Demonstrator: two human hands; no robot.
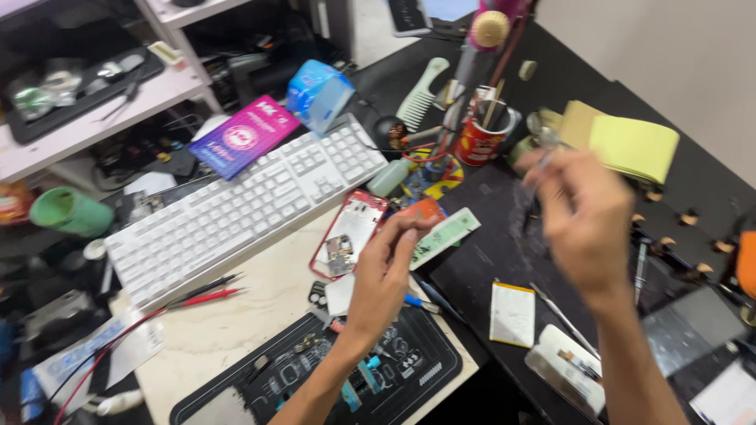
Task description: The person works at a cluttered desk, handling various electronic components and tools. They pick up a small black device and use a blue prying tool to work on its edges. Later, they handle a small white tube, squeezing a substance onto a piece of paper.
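**Cluttered repair bench, both hands raised**

Black bench top [504,236] below: my left hand [386,267] pinches one small orange part [424,209], beside one opened red phone [349,234]. My right hand [587,216] (blurred) grips thin metal tweezers [542,161]. One white keyboard [244,205], one magenta box [244,135], one blue packet [319,93].

Two bare forearms in view, no sleeves, no watch, no gloves, no rings seen. Left hand [383,271]: slim wrist, long fingers, thumb & nails visible. Right hand [587,212]: motion-blurred, knuckles just readable, detail of fingers too smeared to tell. Forearms cut off by bottom frame edge.
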